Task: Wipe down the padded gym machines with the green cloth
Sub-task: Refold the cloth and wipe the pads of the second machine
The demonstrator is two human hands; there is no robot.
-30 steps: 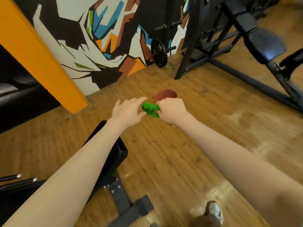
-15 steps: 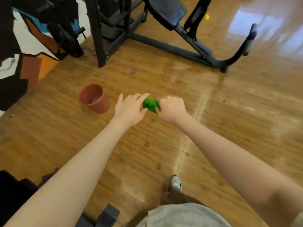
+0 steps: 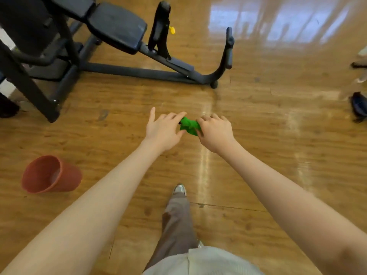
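A small bunched green cloth (image 3: 189, 126) hangs in the air between my two hands, above the wooden floor. My left hand (image 3: 163, 129) pinches its left end between thumb and fingers, with the little finger sticking out. My right hand (image 3: 214, 131) grips the cloth's right end with curled fingers. A black padded gym machine (image 3: 117, 26) stands at the upper left, well beyond both hands, its seat pad angled down toward a curved foot bar (image 3: 226, 56).
A red-brown bucket (image 3: 49, 174) stands on the floor at the lower left. My leg and shoe (image 3: 179, 190) are below the hands. A dark object (image 3: 358, 105) and someone's feet (image 3: 360, 63) lie at the right edge. The machine's black frame (image 3: 29, 86) slants at far left.
My view has swung right and away from the painted wall; the bucket has shifted to the lower left and the padded machine has come closer. Both hands keep hold of the cloth.
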